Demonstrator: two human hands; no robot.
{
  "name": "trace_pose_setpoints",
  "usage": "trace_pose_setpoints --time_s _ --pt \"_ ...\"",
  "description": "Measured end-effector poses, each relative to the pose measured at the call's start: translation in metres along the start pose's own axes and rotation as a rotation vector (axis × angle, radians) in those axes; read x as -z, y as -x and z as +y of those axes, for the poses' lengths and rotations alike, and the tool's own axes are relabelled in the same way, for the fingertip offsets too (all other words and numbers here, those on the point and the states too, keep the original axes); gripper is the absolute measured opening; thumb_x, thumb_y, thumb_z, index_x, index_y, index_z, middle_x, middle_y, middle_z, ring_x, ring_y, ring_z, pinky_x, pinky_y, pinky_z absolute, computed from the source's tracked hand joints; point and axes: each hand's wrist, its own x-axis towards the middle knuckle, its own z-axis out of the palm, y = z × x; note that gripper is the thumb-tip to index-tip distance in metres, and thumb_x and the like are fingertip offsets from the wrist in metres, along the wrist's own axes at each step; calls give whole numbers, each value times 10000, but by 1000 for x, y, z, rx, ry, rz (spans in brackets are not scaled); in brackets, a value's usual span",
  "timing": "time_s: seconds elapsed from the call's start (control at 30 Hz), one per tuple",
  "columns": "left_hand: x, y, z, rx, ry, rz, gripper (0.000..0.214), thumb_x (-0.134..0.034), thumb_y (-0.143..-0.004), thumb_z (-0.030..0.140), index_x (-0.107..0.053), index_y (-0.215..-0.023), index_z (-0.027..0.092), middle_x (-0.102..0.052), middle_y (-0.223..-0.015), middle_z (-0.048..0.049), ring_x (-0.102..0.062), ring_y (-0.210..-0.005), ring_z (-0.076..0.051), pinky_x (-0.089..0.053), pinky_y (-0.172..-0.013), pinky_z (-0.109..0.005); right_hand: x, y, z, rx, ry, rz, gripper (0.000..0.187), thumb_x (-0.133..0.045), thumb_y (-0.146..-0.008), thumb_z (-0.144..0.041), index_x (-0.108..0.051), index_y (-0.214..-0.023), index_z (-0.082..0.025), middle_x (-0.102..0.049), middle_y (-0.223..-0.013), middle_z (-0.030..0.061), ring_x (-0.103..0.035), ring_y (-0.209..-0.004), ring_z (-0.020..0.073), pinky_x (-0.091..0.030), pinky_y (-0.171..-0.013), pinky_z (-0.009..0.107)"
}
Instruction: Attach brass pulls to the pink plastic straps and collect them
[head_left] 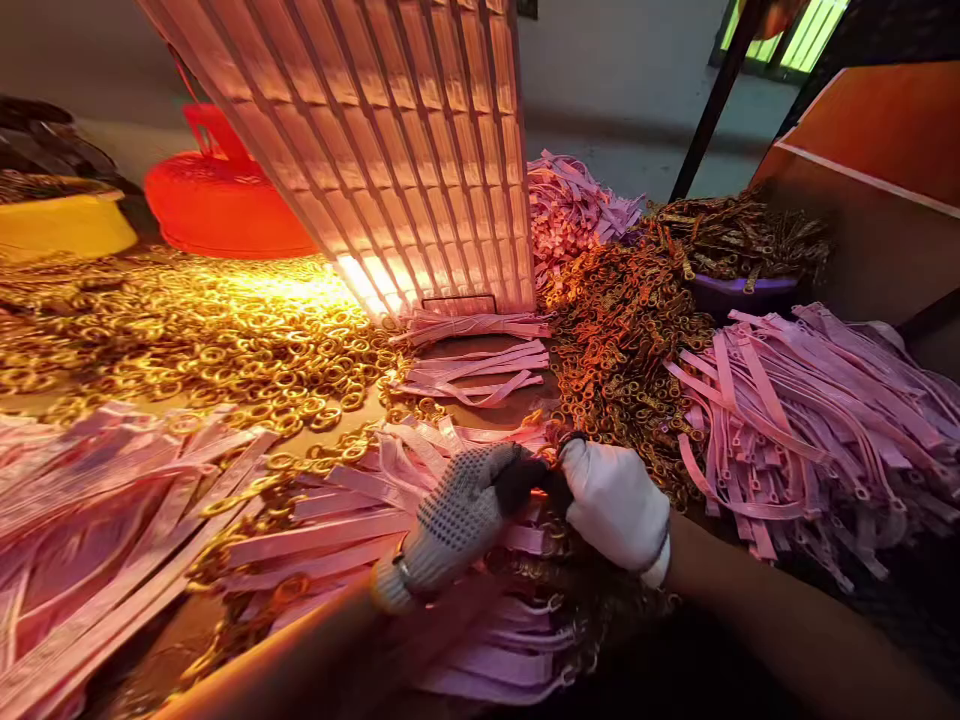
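Head view, left straps (pixel 82 490): pink, cut off by the frame edge, long axes slanting up rightward.
Gold rings (pixel 187 335): heaped, washed out by glare near the ribbed panel (pixel 442 150).
Middle straps (pixel 322 538): beneath both hands, partly covered, lying mostly left to right.
Left hand (pixel 465 505): dotted glove, dark fingertips meeting the right's; whatever they pinch is hidden, grip cannot be told.
Right hand (pixel 616 508): white glove, fingers curled inward, grip equally unclear.
Right straps (pixel 817 420): lower ends sink into shadow.
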Motion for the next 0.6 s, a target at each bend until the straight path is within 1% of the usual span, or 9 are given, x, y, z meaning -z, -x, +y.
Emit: trace_pose_setpoints --time_s 0.07,0.13,0.23,0.33,0.43,0.53,0.6 --pt "-5 4 -2 10 54 -10 397 -501 -928 476 -626 -719 163 -601 -637 5 -486 -590 -128 -357 -535 -233 -4 1 0 -13 22 -6 233 -472 -748 -8 -588 -884 -157 -675 -711 84 -656 -618 218 -346 -504 312" --pt "-9 6 -5 -4 78 -12 394 -500 -936 481 -635 -747 162 -604 -654 7 -480 -587 -123 -371 -538 -231 -8 2 1 9 35 -6 208 -477 -748 -17 -571 -868 -158 -656 -671 80 -634 -583 210 -332 -493 302" --pt "-13 8 -10 -73 55 1 360 -497 -944 432 -626 -747 160 -606 -663 4 -488 -602 -123 -385 -556 -232 -15 1 5 110 34 5 162 -482 -760 -44 -549 -856 -157 -630 -629 76 -611 -548 206 -319 -484 295" --pt "-14 7 -15 -128 -17 17 314 -494 -936 360 -610 -722 161 -607 -647 3 -492 -592 -123 -370 -556 -237 -19 0 9 216 14 -11 132 -479 -793 -69 -542 -873 -151 -636 -637 79 -621 -549 209 -320 -479 295" --pt "-15 4 -17 -185 -99 7 277 -496 -921 320 -613 -723 164 -631 -652 -1 -518 -592 -131 -368 -567 -247 -17 -3 12 259 3 -63 115 -480 -829 -93 -546 -909 -143 -654 -650 86 -655 -570 224 -324 -472 298" --pt "-16 -2 -15 -242 -155 21 256 -497 -915 296 -623 -732 171 -659 -674 -2 -548 -607 -135 -381 -584 -248 -10 -8 14 253 -2 -130 114 -492 -861 -126 -550 -958 -133 -677 -668 97 -692 -609 243 -343 -476 295" --pt "-11 -5 -11 -273 -196 3 262 -512 -913 303 -620 -711 176 -654 -653 7 -549 -589 -129 -374 -574 -241 -2 -11 14 241 -19 -163 136 -504 -870 -145 -551 -996 -134 -701 -707 107 -713 -652 251 -376 -499 289"
